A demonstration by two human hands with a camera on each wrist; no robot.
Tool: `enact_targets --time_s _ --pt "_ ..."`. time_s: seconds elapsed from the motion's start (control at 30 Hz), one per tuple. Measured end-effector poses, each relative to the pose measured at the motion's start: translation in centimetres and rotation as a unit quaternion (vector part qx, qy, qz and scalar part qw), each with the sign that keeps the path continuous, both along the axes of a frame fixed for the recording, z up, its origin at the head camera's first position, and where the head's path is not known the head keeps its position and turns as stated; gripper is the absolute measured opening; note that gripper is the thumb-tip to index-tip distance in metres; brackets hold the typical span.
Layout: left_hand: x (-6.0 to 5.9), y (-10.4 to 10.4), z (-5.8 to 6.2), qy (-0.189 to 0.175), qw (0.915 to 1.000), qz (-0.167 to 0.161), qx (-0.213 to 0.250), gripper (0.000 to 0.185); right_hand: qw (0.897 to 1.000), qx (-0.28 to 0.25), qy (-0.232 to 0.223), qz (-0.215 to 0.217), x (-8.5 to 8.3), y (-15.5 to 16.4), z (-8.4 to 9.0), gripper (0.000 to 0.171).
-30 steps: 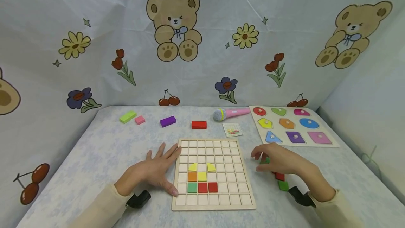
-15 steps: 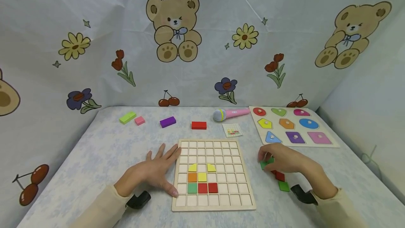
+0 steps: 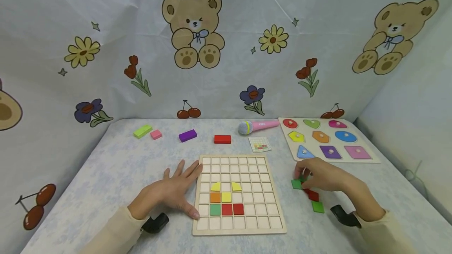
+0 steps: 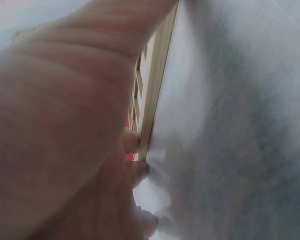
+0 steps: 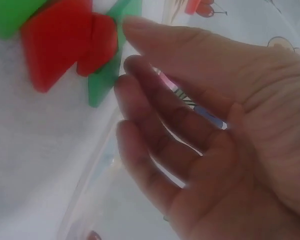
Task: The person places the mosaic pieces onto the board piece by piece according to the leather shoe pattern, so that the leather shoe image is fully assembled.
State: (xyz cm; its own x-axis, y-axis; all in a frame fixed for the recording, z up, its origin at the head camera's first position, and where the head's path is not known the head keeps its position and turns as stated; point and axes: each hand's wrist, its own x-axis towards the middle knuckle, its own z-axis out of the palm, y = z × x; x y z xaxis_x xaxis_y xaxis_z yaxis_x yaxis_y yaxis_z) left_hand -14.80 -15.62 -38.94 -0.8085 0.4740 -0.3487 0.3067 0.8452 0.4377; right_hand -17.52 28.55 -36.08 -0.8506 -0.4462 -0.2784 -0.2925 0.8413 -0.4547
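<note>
The right hand has been drifting rightward and away from the grid board over the last second, and it is now settling over the small heap of loose tiles on the table beside the board — which I am reading as picking out the next piece, with nothing yet lifted. Its fingers are lying loosely bent above a green tile, the tips touching or just short of it; the right wrist view is showing an open palm with no tile pinched. The left hand is staying where it was, flat with fingers spread, its thumb and fingertips pressing against the board's left edge and steadying it. The board is holding seven pieces in its lower left cells — two yellow quarter-rounds, then orange and yellow squares, then one green and two red; its other cells are showing bare wood. The shape puzzle tray at the back right is holding all nine knobbed shapes.
</note>
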Motion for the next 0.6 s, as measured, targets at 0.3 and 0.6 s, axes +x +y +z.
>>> enact_targets --time_s 0.3,0.6 --pt "0.0 0.0 0.3 0.009 0.9999 -0.004 -0.007 0.14 1.0 0.014 -0.022 0.002 3.3 2.0 0.1 0.025" --pt "-0.3 -0.1 -0.1 0.004 1.0 -0.008 -0.003 0.141 1.0 0.021 0.001 0.009 5.2 3.2 -1.0 0.03"
